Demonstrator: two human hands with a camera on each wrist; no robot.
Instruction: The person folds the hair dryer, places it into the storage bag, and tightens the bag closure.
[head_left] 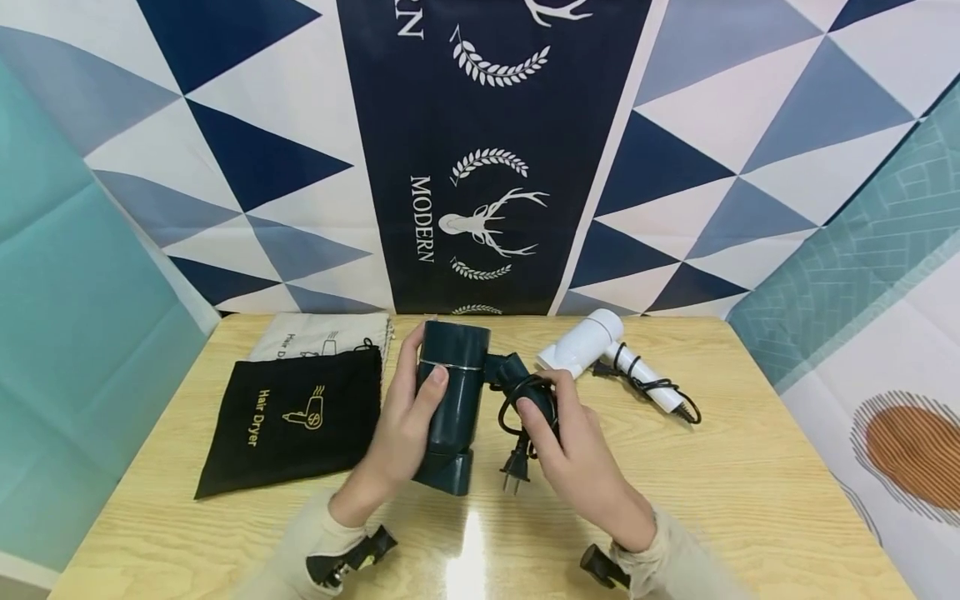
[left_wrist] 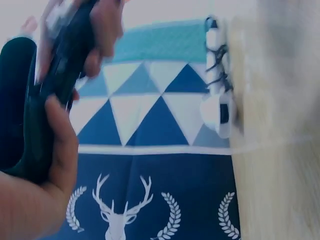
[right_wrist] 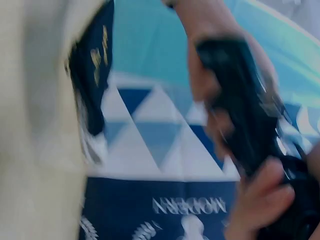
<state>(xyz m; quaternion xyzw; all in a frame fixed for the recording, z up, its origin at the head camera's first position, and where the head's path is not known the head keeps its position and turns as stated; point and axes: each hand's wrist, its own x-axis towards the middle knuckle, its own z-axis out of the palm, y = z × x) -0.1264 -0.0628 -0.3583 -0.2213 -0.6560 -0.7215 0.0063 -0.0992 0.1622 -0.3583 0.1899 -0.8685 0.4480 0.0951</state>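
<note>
Both hands hold a dark green hair dryer (head_left: 454, 408) above the middle of the wooden table. My left hand (head_left: 405, 421) grips its barrel, with the thumb across the front. My right hand (head_left: 573, 450) grips the dryer's handle, which sticks out to the right and has a black cord (head_left: 511, 421) wound about it. The two-pin plug (head_left: 515, 467) hangs below the handle. In the left wrist view the dryer (left_wrist: 37, 135) is partly cut off, and in the right wrist view the dryer (right_wrist: 240, 100) is blurred.
A white hair dryer (head_left: 581, 346) with a black cord lies at the back right of the table (head_left: 712, 500). On the left, a black drawstring pouch (head_left: 300, 450) printed "Hair Dryer" overlaps a white pouch (head_left: 300, 329). Patterned cloth (head_left: 465, 125) rises behind the table.
</note>
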